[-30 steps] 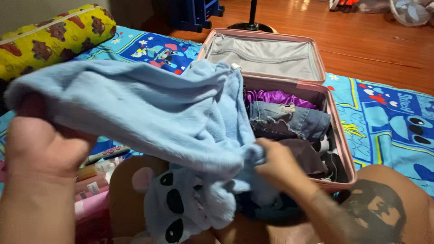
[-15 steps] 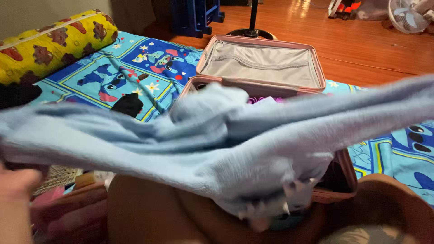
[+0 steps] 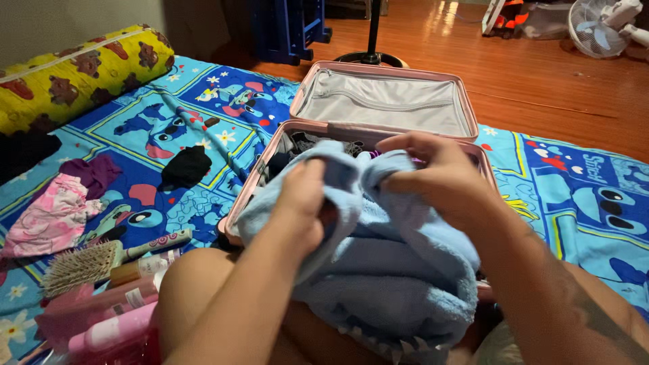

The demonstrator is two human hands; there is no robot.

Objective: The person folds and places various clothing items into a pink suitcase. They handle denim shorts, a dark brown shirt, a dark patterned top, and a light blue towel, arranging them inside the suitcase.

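Surface: cartoon-print blue bedsheet (image 3: 203,128) spread over polished wooden floor (image 3: 541,74).
Room: yellow bolster (image 3: 74,67) far left, fan (image 3: 591,27) far right.
Suitcase (image 3: 385,101): pink hard shell, grey fabric lining, lid open.
Clutter: bristly hairbrush (image 3: 81,267), pink tubes (image 3: 108,318), black cloth (image 3: 186,165).
Garment (image 3: 392,270): fluffy light-blue fleece, bunched over suitcase's near edge.
Left hand (image 3: 304,203): clenched in fleece.
Right hand (image 3: 436,176): pinching top fold.

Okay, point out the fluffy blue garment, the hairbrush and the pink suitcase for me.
fluffy blue garment (image 3: 399,270), head view, on its bunched middle.
hairbrush (image 3: 81,267), head view, on the bristle pad.
pink suitcase (image 3: 387,101), head view, on the open lid's grey lining.
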